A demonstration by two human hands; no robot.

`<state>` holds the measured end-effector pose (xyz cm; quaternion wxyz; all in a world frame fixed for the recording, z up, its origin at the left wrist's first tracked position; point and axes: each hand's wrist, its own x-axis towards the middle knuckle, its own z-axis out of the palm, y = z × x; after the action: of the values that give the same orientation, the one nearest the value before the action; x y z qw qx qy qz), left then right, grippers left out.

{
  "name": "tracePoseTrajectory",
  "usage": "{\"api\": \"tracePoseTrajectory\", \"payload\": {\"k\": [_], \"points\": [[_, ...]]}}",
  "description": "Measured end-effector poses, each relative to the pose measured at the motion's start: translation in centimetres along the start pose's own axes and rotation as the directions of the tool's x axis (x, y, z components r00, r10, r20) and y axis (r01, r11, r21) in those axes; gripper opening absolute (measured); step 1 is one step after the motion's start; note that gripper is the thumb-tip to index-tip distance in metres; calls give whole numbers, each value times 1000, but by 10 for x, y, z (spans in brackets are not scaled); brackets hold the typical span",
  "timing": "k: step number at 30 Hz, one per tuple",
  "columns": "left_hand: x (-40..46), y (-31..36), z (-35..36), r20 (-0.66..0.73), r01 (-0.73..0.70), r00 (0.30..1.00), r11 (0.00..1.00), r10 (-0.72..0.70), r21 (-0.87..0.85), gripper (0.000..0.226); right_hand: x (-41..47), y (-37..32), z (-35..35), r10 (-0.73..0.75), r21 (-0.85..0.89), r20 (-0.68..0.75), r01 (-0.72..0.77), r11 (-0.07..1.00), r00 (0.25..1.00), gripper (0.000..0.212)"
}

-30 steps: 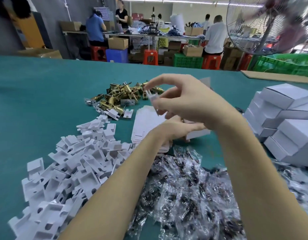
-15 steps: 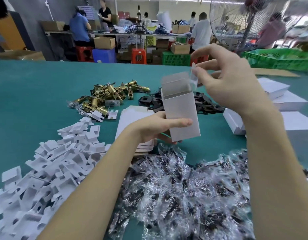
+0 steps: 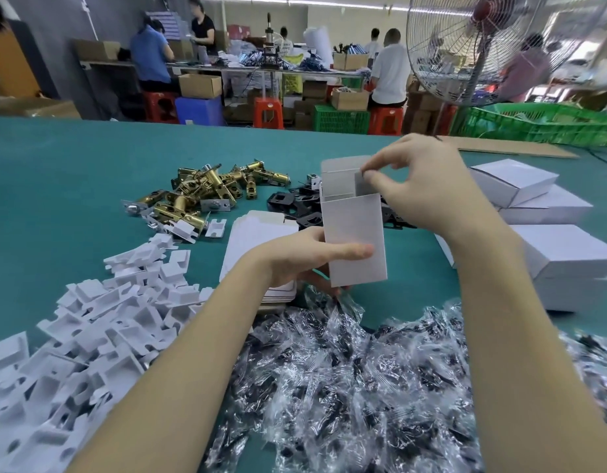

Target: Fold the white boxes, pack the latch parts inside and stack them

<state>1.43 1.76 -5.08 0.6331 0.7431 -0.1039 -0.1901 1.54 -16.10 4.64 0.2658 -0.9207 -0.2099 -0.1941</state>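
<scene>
Hands (image 3: 305,257) (image 3: 421,186) hold box (image 3: 353,240) above table (image 3: 73,186).

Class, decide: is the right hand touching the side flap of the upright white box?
Touching. The head view shows the right hand pinching the side flap of the white box.

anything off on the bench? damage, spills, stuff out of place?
Nothing stands out. The white box is upright and undented, left hand holding it, right hand pinching its side flap. Parts lie in loose piles.
</scene>
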Motion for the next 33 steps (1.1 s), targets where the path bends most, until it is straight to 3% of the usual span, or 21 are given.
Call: {"api": "tracePoseTrajectory", "payload": {"k": [5, 8, 10, 12, 15, 17, 19, 22, 24, 27, 31, 33], "points": [[2, -4, -2, -71, 13, 997, 997, -8, 76, 29, -2, -1, 0, 77, -145, 178, -51, 988, 981, 23], [2, -4, -1, -97, 26, 995, 996, -19, 80, 30, -3, -1, -1, 79, -139, 232, -47, 989, 970, 28], [3, -2, 0, -126, 30, 992, 998, -23, 55, 34, -2, 1, -2, 51, -40, 169, -44, 998, 984, 27], [3, -1, 0, -174, 39, 984, 999, -38, 2, 40, 2, 6, 1, 40, 94, 1, -40, 995, 999, 23], [3, 2, 0, -264, 41, 962, 994, -66, -97, 42, 10, 25, 21, 124, 223, -202, -78, 972, 972, 22], [4, 4, 1, -310, 20, 949, 990, -62, -138, 39, 11, 44, 49, 179, 189, -134, -153, 970, 975, 27], [4, 6, 0, -335, -1, 940, 986, -55, -167, 39, 6, 66, 82, 211, 66, 70, -215, 974, 975, 38], [5, 9, -2, -357, -12, 932, 980, -60, -197, 47, -1, 84, 115, 215, -89, 391, -196, 977, 895, 59], [4, 10, -5, -362, -21, 931, 981, -51, -193, 46, 1, 89, 123, 189, -128, 494, -144, 981, 849, 64], [4, 9, -7, -362, -29, 931, 984, -38, -178, 44, 2, 88, 120, 180, -94, 491, -153, 984, 852, 58], [5, 6, -7, -363, -39, 931, 978, -39, -205, 45, -1, 79, 112, 180, -98, 343, -155, 983, 922, 38], [4, 5, -8, -364, -56, 931, 972, -32, -229, 45, -3, 78, 112, 186, -121, 374, -151, 981, 909, 42]]}}
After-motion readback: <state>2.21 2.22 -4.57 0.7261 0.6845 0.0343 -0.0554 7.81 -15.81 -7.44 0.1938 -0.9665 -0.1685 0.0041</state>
